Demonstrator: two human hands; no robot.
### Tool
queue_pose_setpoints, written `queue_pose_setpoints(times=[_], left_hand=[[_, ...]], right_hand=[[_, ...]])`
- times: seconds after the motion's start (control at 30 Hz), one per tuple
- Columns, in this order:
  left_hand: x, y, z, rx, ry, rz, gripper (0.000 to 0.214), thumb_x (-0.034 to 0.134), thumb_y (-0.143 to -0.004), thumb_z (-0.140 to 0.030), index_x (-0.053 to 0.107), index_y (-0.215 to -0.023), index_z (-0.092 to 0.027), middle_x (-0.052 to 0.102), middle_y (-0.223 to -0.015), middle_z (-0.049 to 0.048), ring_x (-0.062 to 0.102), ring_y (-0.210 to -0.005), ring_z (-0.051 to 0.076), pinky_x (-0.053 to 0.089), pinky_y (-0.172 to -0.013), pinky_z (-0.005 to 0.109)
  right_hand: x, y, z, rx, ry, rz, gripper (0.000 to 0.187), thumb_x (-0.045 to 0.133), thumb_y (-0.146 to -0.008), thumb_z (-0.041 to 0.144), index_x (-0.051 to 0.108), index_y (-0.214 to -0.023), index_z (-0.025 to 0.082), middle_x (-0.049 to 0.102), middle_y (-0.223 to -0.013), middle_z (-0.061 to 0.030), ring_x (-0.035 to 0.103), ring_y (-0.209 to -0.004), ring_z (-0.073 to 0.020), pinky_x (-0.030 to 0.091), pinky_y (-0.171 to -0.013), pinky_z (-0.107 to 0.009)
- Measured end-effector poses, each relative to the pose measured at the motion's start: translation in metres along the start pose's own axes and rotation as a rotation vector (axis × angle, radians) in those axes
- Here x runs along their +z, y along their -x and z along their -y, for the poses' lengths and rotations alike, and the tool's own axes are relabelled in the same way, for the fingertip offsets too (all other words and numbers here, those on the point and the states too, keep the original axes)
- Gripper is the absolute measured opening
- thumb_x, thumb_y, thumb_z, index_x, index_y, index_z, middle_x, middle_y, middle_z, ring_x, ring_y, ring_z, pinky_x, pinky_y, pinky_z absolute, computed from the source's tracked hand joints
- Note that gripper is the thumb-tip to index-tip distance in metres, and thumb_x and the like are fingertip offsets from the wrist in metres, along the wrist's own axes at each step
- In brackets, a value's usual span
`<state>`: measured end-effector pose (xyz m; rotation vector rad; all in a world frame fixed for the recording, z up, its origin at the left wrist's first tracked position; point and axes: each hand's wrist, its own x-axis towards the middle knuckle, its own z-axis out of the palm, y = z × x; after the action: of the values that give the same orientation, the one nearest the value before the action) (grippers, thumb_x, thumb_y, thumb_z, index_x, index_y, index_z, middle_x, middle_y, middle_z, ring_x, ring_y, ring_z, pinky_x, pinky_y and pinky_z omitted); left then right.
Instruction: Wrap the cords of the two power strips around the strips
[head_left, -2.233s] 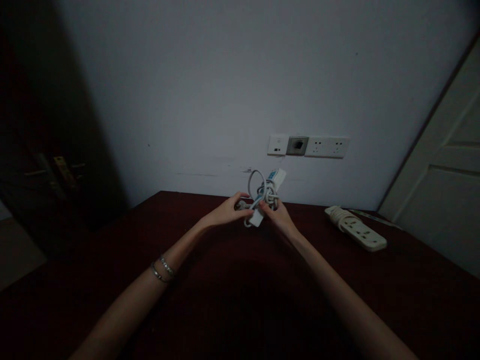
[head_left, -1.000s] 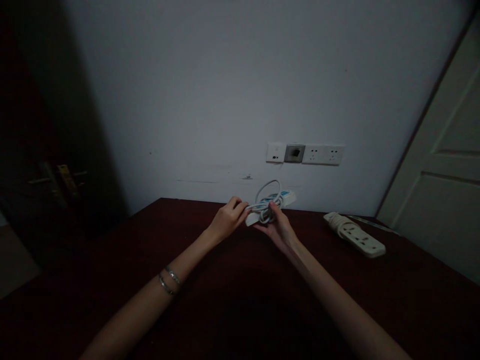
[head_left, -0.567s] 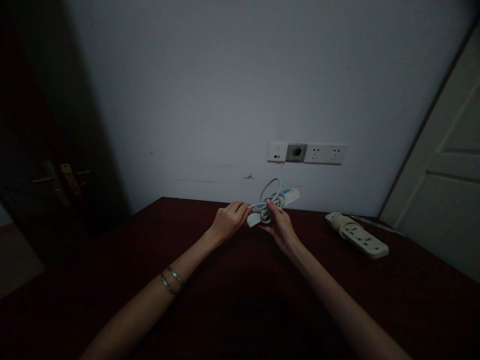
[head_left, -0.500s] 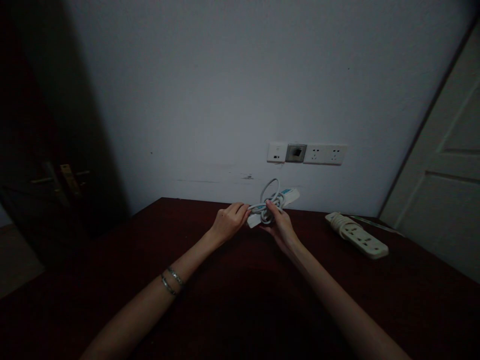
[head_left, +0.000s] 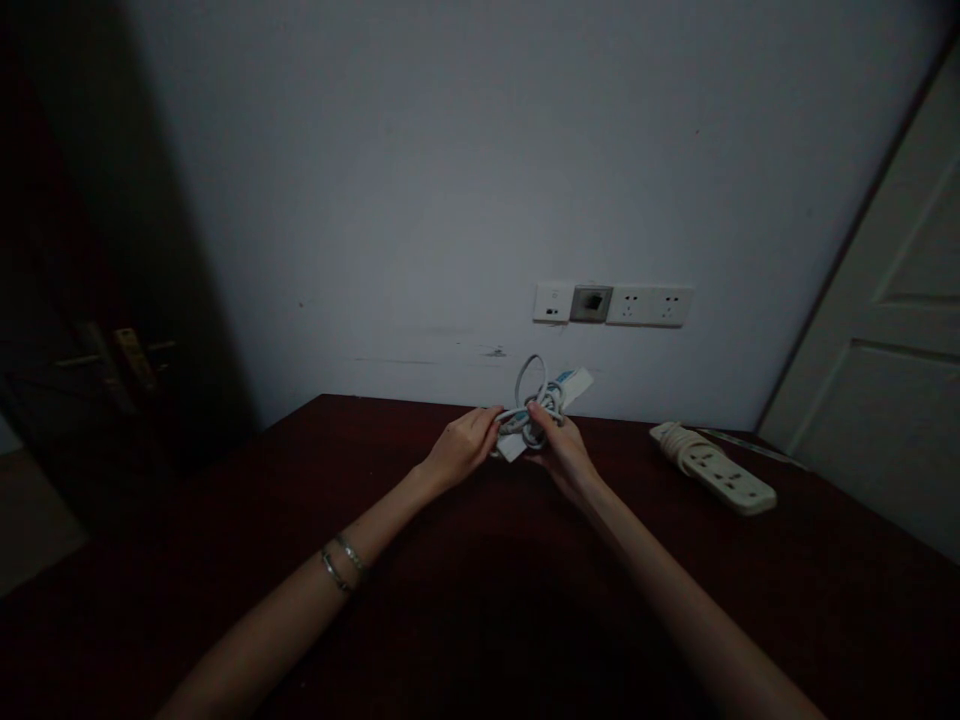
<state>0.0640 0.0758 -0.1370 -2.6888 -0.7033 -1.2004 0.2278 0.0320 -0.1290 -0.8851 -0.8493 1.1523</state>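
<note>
A white power strip [head_left: 571, 384] with a blue label is held above the dark red table [head_left: 420, 600], its grey cord [head_left: 531, 380] wound around it in loops. My right hand [head_left: 561, 455] grips the strip's middle from below, thumb pressed on the wound cord. My left hand [head_left: 463, 445], with bracelets on its wrist, is closed on the cord at the strip's left end.
A second, cream power strip [head_left: 712, 467] with its cord wrapped round it lies on the table at the right. Wall sockets [head_left: 613, 304] sit on the white wall behind. A white door [head_left: 885, 380] stands at right, a dark door [head_left: 112, 360] at left.
The strip was tilted steeply upright, then turned nearly level; now its right end tips up slightly. My hands have drawn a little closer together around the wound cord.
</note>
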Motion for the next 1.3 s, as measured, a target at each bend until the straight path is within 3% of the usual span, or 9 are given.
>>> queue_pose_setpoints(times=[0.1,0.23,0.47,0.7,0.83,1.03,1.13,1.3], left_hand=[[-0.001,-0.001,-0.004,-0.128,0.209,-0.089,0.033,0.040,-0.092,-0.024,0.047,-0.122,-0.012,0.062,-0.108,0.0125,0.060,-0.097,0.018,0.047,-0.086,0.033],[-0.004,-0.007,-0.012,-0.337,0.458,-0.158,0.037,0.050,-0.087,-0.026,0.045,-0.122,-0.015,0.064,-0.088,0.0050,0.061,-0.079,0.014,0.048,-0.075,0.027],[-0.004,-0.016,-0.017,-0.517,0.914,-0.186,0.041,0.063,-0.075,-0.025,0.049,-0.112,-0.014,0.064,-0.084,0.0043,0.061,-0.076,0.014,0.048,-0.071,0.025],[0.000,-0.014,-0.012,-0.662,1.145,-0.314,0.041,0.071,-0.065,-0.022,0.057,-0.103,-0.014,0.063,-0.086,0.0039,0.061,-0.077,0.014,0.046,-0.072,0.026],[0.002,-0.011,-0.011,-0.566,1.092,-0.238,0.035,0.068,-0.070,-0.026,0.057,-0.102,-0.014,0.063,-0.088,0.0053,0.061,-0.081,0.016,0.047,-0.074,0.028],[-0.003,-0.005,-0.020,-0.239,0.698,-0.180,0.014,0.045,-0.088,-0.025,0.054,-0.097,-0.018,0.060,-0.112,0.0091,0.056,-0.107,0.019,0.041,-0.094,0.036],[-0.006,-0.003,-0.021,-0.108,0.577,-0.097,0.016,0.051,-0.084,-0.021,0.054,-0.099,-0.018,0.053,-0.126,0.0121,0.050,-0.117,0.022,0.036,-0.100,0.041],[0.000,-0.004,-0.015,-0.109,0.452,-0.100,0.024,0.061,-0.079,-0.020,0.058,-0.102,-0.016,0.054,-0.124,0.0141,0.051,-0.115,0.023,0.039,-0.098,0.044]], right_hand=[[-0.005,-0.003,-0.004,0.022,-0.011,0.059,0.045,0.078,-0.056,0.048,0.058,-0.088,0.021,0.070,-0.085,-0.0037,0.067,-0.075,-0.0215,0.057,-0.060,-0.036],[-0.006,-0.004,-0.012,0.032,-0.025,0.073,0.047,0.080,-0.054,0.040,0.059,-0.091,0.022,0.070,-0.093,-0.0040,0.067,-0.082,-0.0238,0.057,-0.063,-0.036],[-0.001,0.001,-0.014,0.010,-0.083,0.124,0.043,0.076,-0.061,0.033,0.059,-0.098,0.021,0.069,-0.102,-0.0059,0.066,-0.091,-0.0257,0.057,-0.067,-0.037],[0.010,0.007,-0.008,0.019,-0.017,0.052,0.044,0.076,-0.058,0.036,0.059,-0.095,0.020,0.070,-0.094,-0.0056,0.067,-0.084,-0.0247,0.057,-0.064,-0.035],[0.011,0.007,-0.008,-0.023,0.013,0.011,0.048,0.077,-0.056,0.036,0.059,-0.096,0.019,0.070,-0.095,-0.0056,0.067,-0.082,-0.0240,0.057,-0.062,-0.034],[0.007,0.005,-0.009,-0.017,0.001,-0.041,0.041,0.074,-0.060,0.038,0.061,-0.094,0.018,0.070,-0.093,-0.0073,0.066,-0.083,-0.0244,0.056,-0.060,-0.032],[0.005,0.005,-0.008,0.005,0.016,-0.061,0.043,0.074,-0.060,0.040,0.061,-0.095,0.018,0.069,-0.095,-0.0076,0.066,-0.081,-0.0233,0.055,-0.059,-0.031],[0.005,0.004,-0.010,-0.033,0.058,-0.094,0.047,0.075,-0.057,0.043,0.060,-0.094,0.019,0.068,-0.089,-0.0060,0.065,-0.073,-0.0205,0.053,-0.056,-0.030]])
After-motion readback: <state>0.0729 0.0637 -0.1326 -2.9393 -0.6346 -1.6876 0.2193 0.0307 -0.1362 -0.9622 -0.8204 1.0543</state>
